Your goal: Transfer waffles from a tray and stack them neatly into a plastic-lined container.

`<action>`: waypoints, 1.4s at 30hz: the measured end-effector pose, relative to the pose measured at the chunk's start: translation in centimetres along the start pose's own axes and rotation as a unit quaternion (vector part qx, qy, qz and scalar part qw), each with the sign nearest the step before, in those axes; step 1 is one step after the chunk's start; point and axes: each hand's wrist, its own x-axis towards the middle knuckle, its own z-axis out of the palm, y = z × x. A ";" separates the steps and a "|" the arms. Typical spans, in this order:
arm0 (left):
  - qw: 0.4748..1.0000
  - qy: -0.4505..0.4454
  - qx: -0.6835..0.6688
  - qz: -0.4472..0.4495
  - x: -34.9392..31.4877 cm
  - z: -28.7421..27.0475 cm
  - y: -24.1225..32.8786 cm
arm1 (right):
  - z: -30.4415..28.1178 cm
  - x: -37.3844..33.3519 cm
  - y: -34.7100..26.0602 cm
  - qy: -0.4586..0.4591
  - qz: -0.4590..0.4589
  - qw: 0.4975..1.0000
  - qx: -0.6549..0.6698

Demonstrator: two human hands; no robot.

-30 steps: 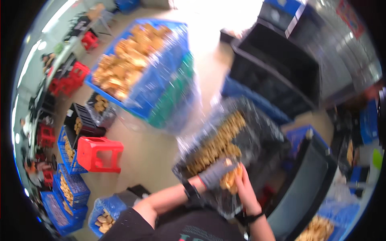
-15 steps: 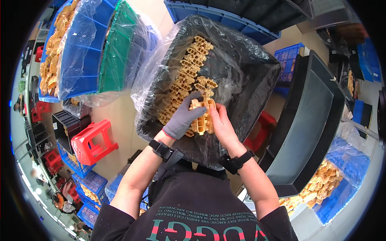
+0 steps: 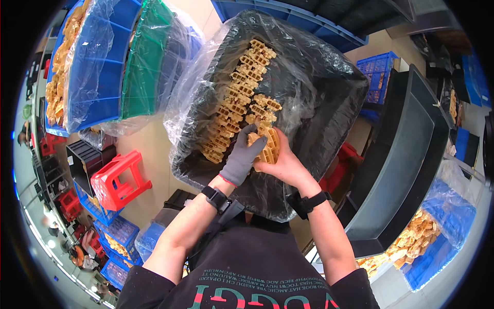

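Between my two hands are several tan ribbed plastic parts (image 3: 269, 148), held together as a small stack over the near part of a bin. My left hand (image 3: 243, 154), in a grey glove, grips the stack from its left side. The bare fingers of my right hand (image 3: 286, 164) wrap round its right side and near end. Below and beyond them, rows of like tan parts (image 3: 237, 95) lie packed along the left of the dark bin (image 3: 329, 110), which is lined with clear plastic film. My fingers hide some of the held parts.
Blue and green crates (image 3: 146, 67) stand at the left, one heaped with tan parts. A red stool (image 3: 121, 180) is on the floor at left. A long black trough (image 3: 399, 159) stands close at right, with a blue-lined container of parts (image 3: 411, 237) beside it.
The held parts have tilted and sit more hidden in my hands. My right hand has turned, its thumb now across the near end. The view has shifted slightly.
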 end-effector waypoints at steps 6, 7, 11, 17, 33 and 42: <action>0.999 -0.036 0.027 0.028 1.9 -1.4 -1.8 | -0.1 3.4 2.1 -0.011 0.056 0.998 0.040; 0.999 -0.033 0.023 0.028 2.4 -1.6 -1.7 | -0.2 4.3 2.1 -0.012 0.061 0.997 0.038; 0.997 -0.034 0.008 0.065 4.7 -2.9 -1.7 | -2.1 7.1 -0.5 -0.026 0.054 0.997 0.040; 0.995 0.025 0.075 0.060 3.4 -3.9 -3.2 | -8.1 13.5 1.3 0.127 -0.059 0.964 -0.224; 0.993 0.034 0.113 0.022 0.8 -3.7 -2.7 | -9.8 21.3 6.5 -0.025 -0.032 0.887 -0.460; 0.971 0.005 0.235 0.034 0.3 -4.5 -3.7 | -10.2 20.7 4.1 -0.020 -0.056 0.891 -0.450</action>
